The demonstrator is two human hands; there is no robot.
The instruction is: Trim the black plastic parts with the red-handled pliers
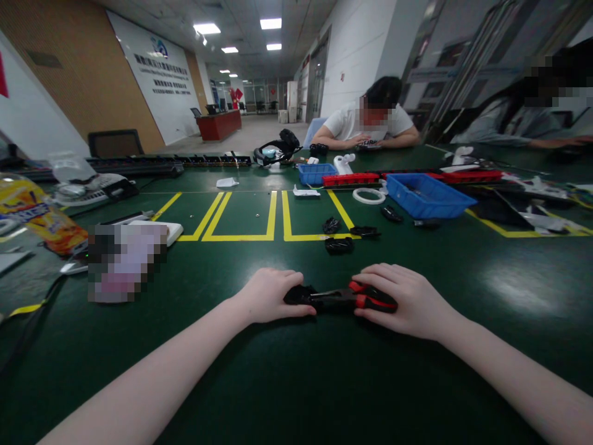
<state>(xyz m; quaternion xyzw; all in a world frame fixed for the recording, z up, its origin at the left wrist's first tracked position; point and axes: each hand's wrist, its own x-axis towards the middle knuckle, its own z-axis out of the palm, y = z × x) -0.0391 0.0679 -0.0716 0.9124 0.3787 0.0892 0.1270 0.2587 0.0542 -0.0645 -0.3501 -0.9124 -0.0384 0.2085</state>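
My right hand [398,296] is closed round the red and black handles of a pair of pliers [345,296], whose long jaws point left. Between the thumb and fingers of my left hand [273,295] sits a small black part [299,295], its kind not clear. The jaw tips meet or overlap this part; whether they grip it I cannot tell. Just beyond my hands lie several black bundles, among them a black bundle [339,245] that looks like a coiled cable.
A blue bin [428,196] and a smaller blue bin [317,173] stand farther back, near a white tape ring [369,196]. At left are a phone [132,259] and a yellow bottle [41,216]. Across the green table [296,383] sits a person [365,117]; another is at right.
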